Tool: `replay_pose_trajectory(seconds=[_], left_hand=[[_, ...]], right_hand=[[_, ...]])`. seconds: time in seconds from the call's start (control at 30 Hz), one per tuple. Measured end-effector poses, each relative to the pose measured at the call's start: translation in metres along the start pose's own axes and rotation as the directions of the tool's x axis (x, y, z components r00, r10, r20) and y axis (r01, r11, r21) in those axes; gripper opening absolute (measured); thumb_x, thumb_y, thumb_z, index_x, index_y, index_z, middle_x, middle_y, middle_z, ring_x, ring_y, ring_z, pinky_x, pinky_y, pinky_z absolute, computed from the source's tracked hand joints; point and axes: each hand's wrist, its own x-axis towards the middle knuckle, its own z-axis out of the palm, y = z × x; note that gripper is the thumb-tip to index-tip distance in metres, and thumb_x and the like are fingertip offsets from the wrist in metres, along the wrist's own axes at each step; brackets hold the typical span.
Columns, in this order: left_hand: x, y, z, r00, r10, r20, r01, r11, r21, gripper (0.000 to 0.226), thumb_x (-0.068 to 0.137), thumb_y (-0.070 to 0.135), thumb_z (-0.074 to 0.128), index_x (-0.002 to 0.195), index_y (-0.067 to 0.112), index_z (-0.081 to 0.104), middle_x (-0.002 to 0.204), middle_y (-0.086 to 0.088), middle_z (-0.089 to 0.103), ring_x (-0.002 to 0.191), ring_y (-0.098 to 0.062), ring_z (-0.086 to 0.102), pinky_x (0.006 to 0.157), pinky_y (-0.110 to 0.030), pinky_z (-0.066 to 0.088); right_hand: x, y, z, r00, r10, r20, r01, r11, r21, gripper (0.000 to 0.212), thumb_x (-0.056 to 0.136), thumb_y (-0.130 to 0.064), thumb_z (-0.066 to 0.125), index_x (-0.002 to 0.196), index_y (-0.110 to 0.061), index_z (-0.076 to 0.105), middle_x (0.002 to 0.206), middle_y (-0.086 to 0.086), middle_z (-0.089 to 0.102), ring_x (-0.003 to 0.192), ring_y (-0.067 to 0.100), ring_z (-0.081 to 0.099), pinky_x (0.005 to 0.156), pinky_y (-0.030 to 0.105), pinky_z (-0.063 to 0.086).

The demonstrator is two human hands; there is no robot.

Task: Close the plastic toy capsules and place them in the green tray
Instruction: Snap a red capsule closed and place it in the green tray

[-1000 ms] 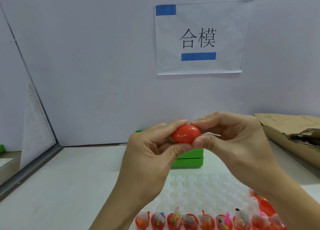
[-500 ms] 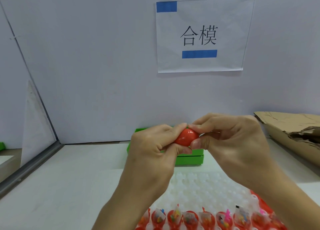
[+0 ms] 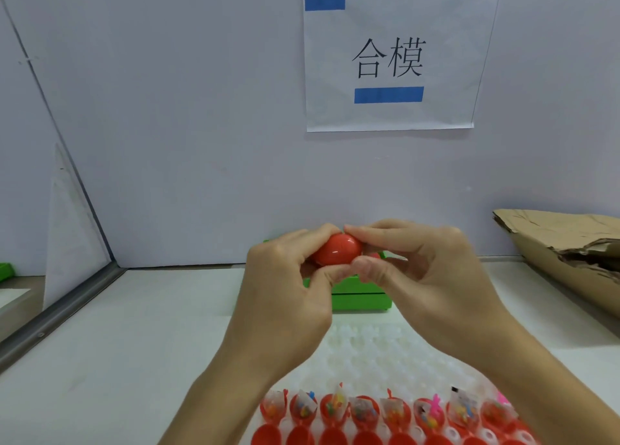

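Observation:
An orange-red toy capsule (image 3: pixel 338 251) is held up between both hands above the table. My left hand (image 3: pixel 288 283) curls round its left side, and my right hand (image 3: pixel 416 277) pinches its right side with thumb and fingers. Behind the hands stands the green tray (image 3: pixel 359 297), mostly hidden; a bit of red shows inside it. A white moulded holder (image 3: pixel 375 354) lies in front, with a row of open red capsule halves (image 3: pixel 365 411) that carry small bagged toys at its near edge.
A sheet of paper with printed characters and blue tape (image 3: pixel 389 58) hangs on the back wall. Crumpled brown cardboard (image 3: pixel 570 246) lies at the right. A metal-framed divider (image 3: pixel 63 310) runs along the left.
Both hands stay closed round the capsule and have pressed closer together. More of the capsule showed one second ago, along with a thin white strip at its right that is gone now.

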Motion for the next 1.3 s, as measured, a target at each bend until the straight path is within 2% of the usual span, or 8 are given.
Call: replay_pose_trajectory(seconds=[0.2,0.37,0.57,0.67,0.87,1.0,1.13,1.3], left_hand=[[0.001,0.002,-0.003,0.992,-0.083,0.099,0.099,0.98,-0.175,0.022,0.079,0.027,0.072,0.101,0.028,0.072,0.092,0.009,0.074,0.092,-0.015,0.071,0.082,-0.032,0.058],[0.002,0.003,-0.002,0.996,-0.052,0.075,0.068,0.971,-0.229,0.025,0.074,0.024,0.076,0.098,0.028,0.073,0.096,0.009,0.071,0.096,-0.017,0.068,0.08,-0.035,0.057],[0.002,0.004,-0.004,0.997,0.026,0.079,-0.011,0.983,-0.184,0.029,0.074,0.02,0.076,0.1,0.033,0.073,0.107,0.015,0.066,0.108,-0.017,0.063,0.085,-0.033,0.053],[0.001,0.004,-0.004,0.995,0.058,0.078,-0.045,0.986,-0.161,0.031,0.074,0.015,0.075,0.101,0.032,0.073,0.106,0.015,0.068,0.107,-0.017,0.064,0.087,-0.033,0.053],[0.002,0.005,-0.004,0.99,0.137,0.032,-0.134,0.987,-0.086,0.039,0.074,0.006,0.071,0.109,0.023,0.073,0.109,0.019,0.071,0.107,-0.001,0.065,0.09,-0.015,0.05],[0.001,0.008,-0.001,0.988,0.147,0.052,-0.139,0.981,-0.135,0.036,0.072,0.005,0.07,0.104,0.019,0.076,0.11,0.016,0.072,0.116,-0.006,0.061,0.094,-0.021,0.051],[-0.002,0.009,0.003,0.992,0.125,0.029,-0.121,0.987,-0.101,0.038,0.074,0.011,0.07,0.111,0.019,0.074,0.111,0.015,0.072,0.111,-0.004,0.064,0.092,-0.018,0.05],[-0.001,0.006,0.002,0.987,0.157,0.035,-0.157,0.987,-0.024,0.047,0.074,0.007,0.071,0.12,0.016,0.07,0.12,0.012,0.069,0.114,0.005,0.061,0.097,-0.014,0.047]], right_hand=[[0.002,0.001,-0.011,0.99,0.141,-0.007,-0.138,0.976,0.17,0.018,0.079,-0.031,0.073,0.094,-0.025,0.078,0.088,-0.004,0.078,0.078,0.013,0.074,0.07,0.018,0.055],[0.004,0.009,-0.023,0.903,0.343,0.259,-0.429,0.753,0.499,0.03,0.068,-0.03,0.079,0.096,-0.018,0.075,0.095,0.009,0.074,0.086,0.023,0.073,0.071,0.026,0.058],[0.0,0.011,-0.024,0.78,0.208,0.59,-0.6,0.516,0.611,0.046,0.089,-0.027,0.071,0.124,0.001,0.064,0.124,0.021,0.066,0.11,0.032,0.067,0.089,0.037,0.056],[-0.001,0.015,-0.021,0.796,0.201,0.57,-0.589,0.473,0.655,0.057,0.085,-0.028,0.075,0.127,0.006,0.06,0.134,0.029,0.057,0.125,0.045,0.055,0.108,0.051,0.044],[0.0,0.009,-0.015,0.834,0.142,0.534,-0.543,0.386,0.746,0.051,0.084,-0.018,0.076,0.124,0.009,0.061,0.124,0.026,0.063,0.109,0.033,0.063,0.099,0.038,0.051],[-0.001,0.005,-0.013,0.832,0.076,0.549,-0.531,0.395,0.75,0.047,0.088,-0.018,0.07,0.123,0.012,0.059,0.126,0.03,0.058,0.125,0.045,0.041,0.105,0.046,0.046],[0.0,0.006,-0.01,0.875,0.174,0.452,-0.474,0.498,0.726,0.046,0.078,-0.021,0.079,0.11,0.01,0.068,0.107,0.025,0.067,0.1,0.037,0.064,0.094,0.048,0.052],[-0.001,0.007,0.001,0.923,0.246,0.296,-0.381,0.691,0.615,0.021,0.083,-0.007,0.061,0.095,-0.004,0.078,0.092,0.015,0.074,0.087,0.027,0.072,0.083,0.038,0.057]])
